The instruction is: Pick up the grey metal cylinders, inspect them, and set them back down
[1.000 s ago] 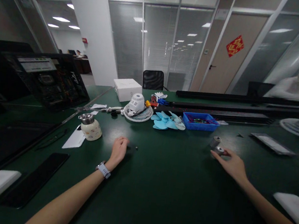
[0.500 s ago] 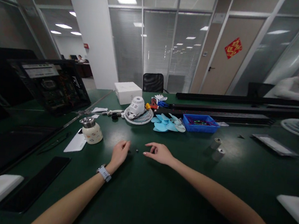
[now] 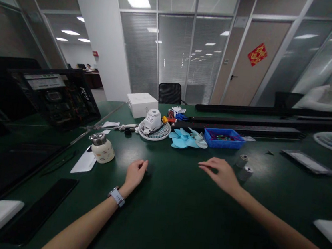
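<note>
My left hand point(image 3: 136, 173) rests low over the green table with its fingers curled in. Whatever it may hold is hidden by the fingers. Farther right, my right hand point(image 3: 220, 173) hovers with thumb and index fingertip pinched together; anything between the tips is too small to make out. Two metal cylinders, one behind point(image 3: 242, 161) and one in front point(image 3: 246, 173), stand just beyond the right hand's knuckles. A cream jar with a steel lid point(image 3: 103, 151) is left of my left hand. Light-blue fan blades point(image 3: 184, 138) lie beyond both hands.
A white fan housing on its round grille point(image 3: 154, 133), a white box point(image 3: 142, 104) and a blue parts tray point(image 3: 224, 139) line the far side. Black bars point(image 3: 259, 130) lie behind. An opened electronic unit point(image 3: 56, 97) stands left. Another person point(image 3: 323, 97) sits at far right.
My right hand has moved right, away from my left hand, and its fingertips have come together. The tiny part that lay between the hands no longer shows on the table. My left hand stays nearly still.
</note>
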Available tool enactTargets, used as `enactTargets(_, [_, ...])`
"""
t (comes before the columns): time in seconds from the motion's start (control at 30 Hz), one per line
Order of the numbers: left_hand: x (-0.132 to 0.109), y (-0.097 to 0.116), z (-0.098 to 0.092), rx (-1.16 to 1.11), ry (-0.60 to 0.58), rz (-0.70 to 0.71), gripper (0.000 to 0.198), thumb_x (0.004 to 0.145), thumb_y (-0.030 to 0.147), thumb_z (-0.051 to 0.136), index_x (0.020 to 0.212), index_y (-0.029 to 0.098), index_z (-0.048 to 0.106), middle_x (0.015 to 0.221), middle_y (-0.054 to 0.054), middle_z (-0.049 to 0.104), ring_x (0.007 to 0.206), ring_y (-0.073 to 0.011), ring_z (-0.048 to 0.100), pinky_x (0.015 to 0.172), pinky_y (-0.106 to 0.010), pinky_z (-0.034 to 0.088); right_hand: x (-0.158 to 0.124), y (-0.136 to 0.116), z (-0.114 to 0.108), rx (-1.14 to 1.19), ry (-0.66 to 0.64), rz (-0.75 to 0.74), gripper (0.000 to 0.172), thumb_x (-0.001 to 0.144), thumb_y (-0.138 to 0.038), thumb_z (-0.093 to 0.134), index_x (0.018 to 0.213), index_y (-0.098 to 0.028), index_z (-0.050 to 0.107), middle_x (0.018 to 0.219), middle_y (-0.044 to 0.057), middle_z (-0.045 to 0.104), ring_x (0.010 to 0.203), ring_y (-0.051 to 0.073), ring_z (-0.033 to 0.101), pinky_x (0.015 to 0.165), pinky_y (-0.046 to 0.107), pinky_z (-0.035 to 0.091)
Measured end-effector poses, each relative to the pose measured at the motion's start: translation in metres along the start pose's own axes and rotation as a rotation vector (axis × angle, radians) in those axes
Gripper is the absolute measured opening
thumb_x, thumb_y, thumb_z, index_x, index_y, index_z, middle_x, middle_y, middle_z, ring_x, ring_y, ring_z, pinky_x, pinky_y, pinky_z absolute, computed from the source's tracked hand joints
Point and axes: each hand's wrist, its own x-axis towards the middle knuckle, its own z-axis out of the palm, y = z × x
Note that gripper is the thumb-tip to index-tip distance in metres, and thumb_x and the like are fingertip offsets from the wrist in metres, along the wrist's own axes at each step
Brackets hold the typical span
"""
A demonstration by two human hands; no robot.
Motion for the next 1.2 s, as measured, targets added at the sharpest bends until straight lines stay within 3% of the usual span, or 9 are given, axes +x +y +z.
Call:
enactTargets(0.07, [0.001,0.000,0.001,-0.001,-0.003,-0.006,0.044,0.086,0.048,0.039,0.055,0.019,0.052,0.057,0.000,0.056,0.059,-0.0156,0.053,0.058,-0.026,0.034,-0.022,0.037,-0.042,-0.102,0.143,0.111,0.036,0.085,-0.053,0.052,0.099,-0.028,0.074,0.093,0.005,0.069,0.087,0.022,0.062,0.079,0.037,0.046])
enactTargets(0.13, [0.000,0.000,0.001,-0.007,-0.001,-0.009,0.044,0.086,0.048,0.040,0.055,0.019,0.053,0.058,0.000,0.057,0.059,-0.0157,0.054,0.058,-0.026,0.034,-0.040,0.071,-0.072,-0.201,0.256,0.232,0.042,0.083,-0.057,0.051,0.095,-0.025,0.075,0.096,0.007,0.070,0.089,0.024,0.063,0.078,0.037,0.046])
enactTargets(0.2, [0.000,0.000,0.001,-0.011,0.002,-0.013,0.044,0.085,0.048,0.040,0.055,0.019,0.053,0.059,-0.001,0.058,0.060,-0.0159,0.054,0.058,-0.026,0.034,-0.054,0.097,-0.086,-0.254,0.284,0.330,0.044,0.080,-0.059,0.052,0.091,-0.023,0.076,0.098,0.009,0.070,0.090,0.026,0.063,0.078,0.037,0.046])
enactTargets(0.3, [-0.002,0.001,0.000,-0.013,0.003,-0.019,0.043,0.085,0.047,0.041,0.055,0.019,0.053,0.059,-0.001,0.059,0.059,-0.0156,0.054,0.058,-0.026,0.034,-0.064,0.116,-0.086,-0.229,0.227,0.417,0.042,0.077,-0.057,0.055,0.090,-0.023,0.076,0.099,0.009,0.071,0.091,0.026,0.064,0.078,0.036,0.046])
enactTargets(0.57, [-0.001,0.002,-0.002,0.008,-0.006,-0.025,0.044,0.085,0.048,0.040,0.055,0.019,0.053,0.058,0.000,0.056,0.060,-0.0160,0.054,0.059,-0.026,0.034,-0.062,0.114,-0.080,-0.220,0.235,0.447,0.033,0.078,-0.049,0.057,0.089,-0.024,0.076,0.099,0.008,0.071,0.090,0.026,0.064,0.075,0.035,0.046])
enactTargets(0.87, [-0.001,0.003,-0.001,0.006,-0.023,-0.018,0.044,0.085,0.048,0.040,0.055,0.019,0.053,0.058,0.000,0.057,0.060,-0.0161,0.054,0.060,-0.027,0.034,-0.063,0.120,-0.080,-0.294,0.177,0.480,0.041,0.078,-0.056,0.056,0.091,-0.025,0.077,0.102,0.008,0.070,0.088,0.025,0.064,0.075,0.035,0.045])
enactTargets(1.2, [-0.002,0.006,-0.002,0.031,-0.033,-0.009,0.044,0.085,0.047,0.039,0.055,0.019,0.054,0.059,-0.001,0.057,0.061,-0.0163,0.055,0.060,-0.027,0.034,-0.058,0.118,-0.078,-0.210,0.098,0.666,0.033,0.077,-0.046,0.059,0.094,-0.024,0.077,0.095,0.006,0.072,0.080,0.022,0.064,0.069,0.031,0.047])
